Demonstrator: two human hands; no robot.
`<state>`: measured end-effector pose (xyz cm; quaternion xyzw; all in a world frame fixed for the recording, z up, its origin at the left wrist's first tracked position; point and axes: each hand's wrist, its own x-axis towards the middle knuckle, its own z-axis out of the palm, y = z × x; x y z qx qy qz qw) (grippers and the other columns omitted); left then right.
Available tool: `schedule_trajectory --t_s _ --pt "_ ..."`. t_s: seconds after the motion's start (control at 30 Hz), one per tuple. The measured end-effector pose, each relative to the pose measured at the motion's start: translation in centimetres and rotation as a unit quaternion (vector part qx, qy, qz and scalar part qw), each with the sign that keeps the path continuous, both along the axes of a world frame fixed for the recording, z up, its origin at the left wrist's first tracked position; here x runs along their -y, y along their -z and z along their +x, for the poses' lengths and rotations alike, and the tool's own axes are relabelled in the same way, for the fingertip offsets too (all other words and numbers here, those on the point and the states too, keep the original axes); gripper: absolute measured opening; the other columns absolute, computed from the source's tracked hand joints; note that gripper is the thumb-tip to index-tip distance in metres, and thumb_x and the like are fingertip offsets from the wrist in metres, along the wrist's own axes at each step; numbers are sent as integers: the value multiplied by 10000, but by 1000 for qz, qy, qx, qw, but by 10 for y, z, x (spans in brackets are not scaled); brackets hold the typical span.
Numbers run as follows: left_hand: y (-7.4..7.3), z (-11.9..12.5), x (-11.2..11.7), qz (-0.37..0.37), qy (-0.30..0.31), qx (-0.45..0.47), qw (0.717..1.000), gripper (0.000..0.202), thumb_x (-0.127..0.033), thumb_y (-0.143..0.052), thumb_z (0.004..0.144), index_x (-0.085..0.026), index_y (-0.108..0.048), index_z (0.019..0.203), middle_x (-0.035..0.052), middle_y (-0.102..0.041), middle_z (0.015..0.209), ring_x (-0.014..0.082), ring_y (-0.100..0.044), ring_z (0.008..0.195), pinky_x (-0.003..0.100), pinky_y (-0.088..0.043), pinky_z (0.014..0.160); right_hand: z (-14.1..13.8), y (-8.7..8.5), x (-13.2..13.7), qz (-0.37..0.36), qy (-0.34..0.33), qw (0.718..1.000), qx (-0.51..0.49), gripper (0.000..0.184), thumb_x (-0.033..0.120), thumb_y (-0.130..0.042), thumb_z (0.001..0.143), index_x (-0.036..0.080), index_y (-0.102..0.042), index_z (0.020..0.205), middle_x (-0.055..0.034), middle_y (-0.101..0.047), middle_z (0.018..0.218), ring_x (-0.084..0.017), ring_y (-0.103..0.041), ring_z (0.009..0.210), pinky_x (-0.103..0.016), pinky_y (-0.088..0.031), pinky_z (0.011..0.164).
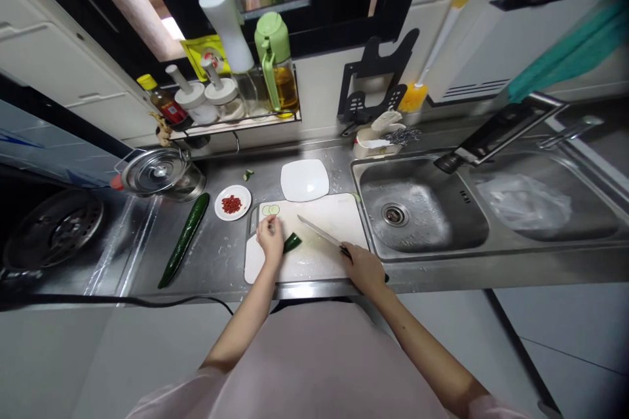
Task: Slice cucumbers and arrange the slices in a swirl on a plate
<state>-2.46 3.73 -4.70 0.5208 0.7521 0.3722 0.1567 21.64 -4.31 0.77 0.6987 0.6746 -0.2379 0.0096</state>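
My right hand (364, 270) is wrapped round the black handle of a knife (319, 230), whose blade lies low over the white cutting board (339, 216) and points to the far left. My left hand (270, 237) is closed, fingertips together, just below some thin cucumber slices (274, 209) at the board's far left corner. Whether a slice is between those fingers I cannot make out. A short piece of dark green cucumber (291, 242) rests on the board right of my left hand. Drops of water dot the board.
Left of the board are a whole cucumber (184, 240) and a small plate (219, 207) of chopped red pieces. Behind it sits a white square plate (304, 178). A double sink (422, 245) is on the right, a lidded pot (189, 186) on the left, an oil bottle (285, 85) on the shelf.
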Motion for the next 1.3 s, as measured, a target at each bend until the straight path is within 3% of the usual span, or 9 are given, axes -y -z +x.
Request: schedule_trajectory --t_s 0.13,0.27,0.4,0.57,0.87,1.3 --pt "5 3 46 9 184 -110 977 265 -393 -589 838 -231 -640 1042 80 -654 1042 242 -565 1016 417 -375 926 -4 -2 -2 -25 60 997 -37 343 392 -358 961 236 -570 1181 -62 -695 1038 -205 -635 926 -269 -364 702" --pt "12 -1 56 0 243 -136 960 341 -361 -616 829 -226 -597 1142 90 -646 1075 242 -581 1008 409 -418 899 -7 0 -4 -47 77 994 -68 327 414 -369 954 225 -580 1116 -57 -702 951 -199 -638 862 -253 -336 653" --pt "15 -10 52 18 250 -95 963 327 -322 -545 880 -208 -575 1185 90 -659 1078 217 -601 999 359 -470 862 -13 1 -5 -54 62 991 -103 297 410 -386 949 217 -585 1055 -47 -693 926 -186 -624 845 -237 -315 632" --pt "11 -24 56 32 221 -113 968 312 -341 -539 881 -205 -620 1149 96 -676 1063 238 -597 1011 401 -470 898 -28 -5 -5 -74 -2 988 -133 270 354 -393 950 186 -572 1063 -68 -688 931 -181 -621 849 -234 -324 657" --pt "19 -29 53 73 218 -84 970 263 -250 -500 903 -231 -683 1091 74 -675 1046 187 -607 1002 357 -490 905 -54 -22 -3 -107 -103 989 -28 266 292 -341 956 185 -526 1114 -87 -690 911 -201 -641 834 -262 -345 654" --pt "16 -31 52 62 221 -82 970 270 -258 -488 909 -233 -694 1082 78 -686 1057 185 -621 1009 363 -508 906 -62 -24 2 -95 -133 986 -23 242 269 -337 959 180 -529 1078 -93 -688 894 -212 -655 815 -270 -361 648"
